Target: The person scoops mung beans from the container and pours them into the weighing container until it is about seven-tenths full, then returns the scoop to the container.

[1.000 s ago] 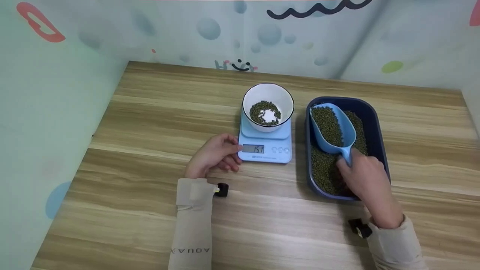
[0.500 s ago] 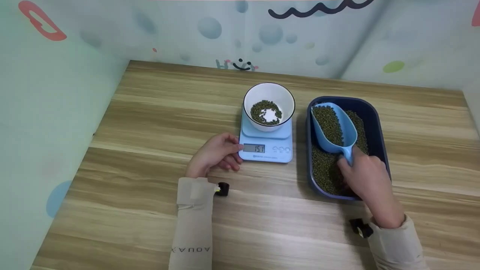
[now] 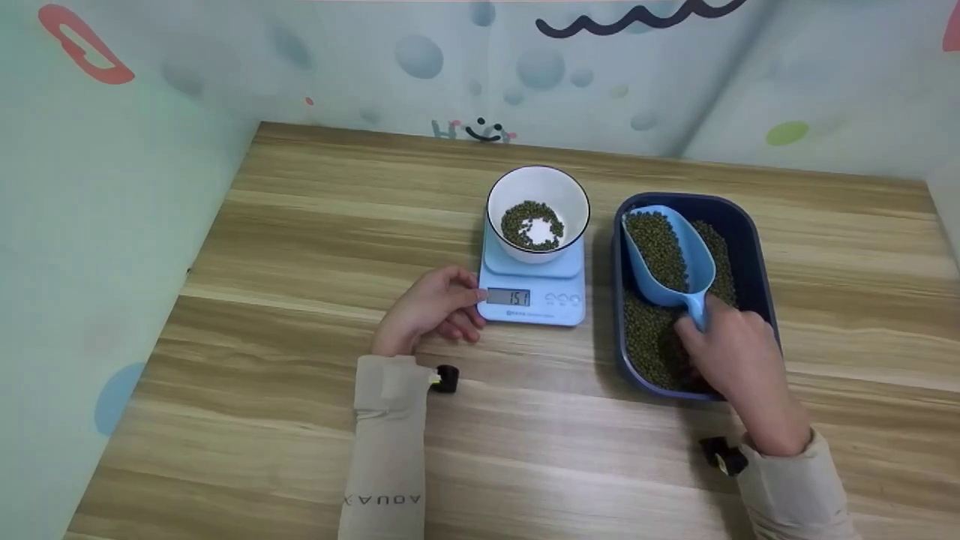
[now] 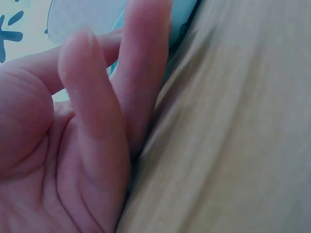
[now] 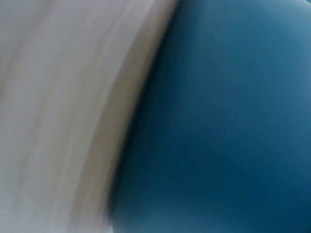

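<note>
My right hand grips the handle of a light blue scoop heaped with small green mung beans. The scoop lies inside a dark blue tub that holds more of the beans. Left of the tub, a light blue kitchen scale reads about 151 on its display. On it stands a white bowl with a dark rim and a ring of beans at the bottom. My left hand touches the scale's left edge with loosely bent fingers; its palm and fingers show large in the left wrist view.
Everything stands on a wood-grain table. A patterned wall rises behind it and along its left side. The tub's outer wall fills much of the right wrist view. A black strap piece sits at each wrist.
</note>
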### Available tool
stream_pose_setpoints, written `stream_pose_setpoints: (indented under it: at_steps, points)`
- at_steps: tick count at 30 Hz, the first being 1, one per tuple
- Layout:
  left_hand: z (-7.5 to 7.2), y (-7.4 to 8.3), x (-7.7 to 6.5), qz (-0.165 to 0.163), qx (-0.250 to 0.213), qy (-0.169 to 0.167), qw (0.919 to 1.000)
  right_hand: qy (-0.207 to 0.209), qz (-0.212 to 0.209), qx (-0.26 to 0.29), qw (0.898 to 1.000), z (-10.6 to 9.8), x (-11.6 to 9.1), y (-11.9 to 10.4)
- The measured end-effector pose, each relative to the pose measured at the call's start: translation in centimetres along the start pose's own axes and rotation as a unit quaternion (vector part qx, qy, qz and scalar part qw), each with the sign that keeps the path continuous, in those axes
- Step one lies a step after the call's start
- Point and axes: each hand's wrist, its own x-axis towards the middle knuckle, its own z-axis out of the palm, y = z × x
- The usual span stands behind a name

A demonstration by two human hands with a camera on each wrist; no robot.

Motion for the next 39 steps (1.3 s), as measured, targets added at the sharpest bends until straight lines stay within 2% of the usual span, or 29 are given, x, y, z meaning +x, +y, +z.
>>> stream_pose_setpoints:
  at_steps: [15,39]
  points:
    - [0.04,-0.07,0.23,-0.004,-0.009,-0.001,1.0000,0.018,-0.002,0.002,1.000,0.07,-0.20,0.14]
    - [0.03,-0.05,0.10,-0.009,-0.008,0.003,0.9999,0.021,-0.011,0.012,1.000,-0.05,-0.14,0.02]
